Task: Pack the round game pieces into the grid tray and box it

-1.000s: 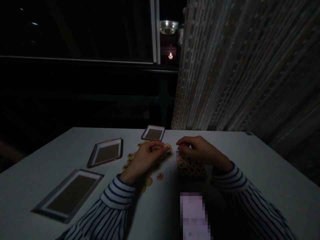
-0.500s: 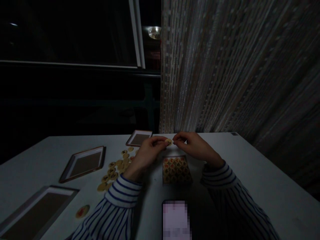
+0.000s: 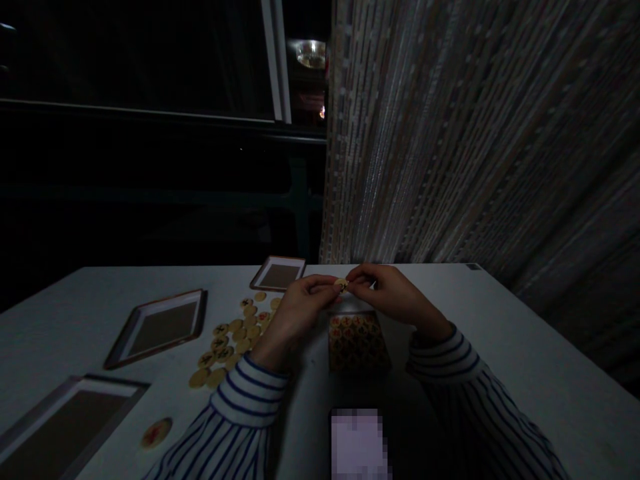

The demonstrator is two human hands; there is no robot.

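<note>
My left hand [image 3: 299, 308] and my right hand [image 3: 393, 295] meet above the table, both pinching one small round yellow game piece [image 3: 342, 285] between their fingertips. Right below them stands a small square box [image 3: 357, 341] packed with several round pieces bearing red marks. Left of my left hand, several loose yellow pieces [image 3: 234, 337] lie scattered on the white table [image 3: 500, 360]. One more piece with a red mark [image 3: 157, 432] lies alone near the front left. Both sleeves are striped.
Three shallow rectangular trays lie on the left: a small one [image 3: 279, 273] at the back, a middle one [image 3: 159, 327], and a large one [image 3: 60, 427] at the front left. A phone [image 3: 358, 443] lies near the front edge. A curtain [image 3: 475, 133] hangs behind the table.
My hands came together over the box, and the piece held by my left hand is now pinched by both. The view shifted, so the table's things slid left and down.
</note>
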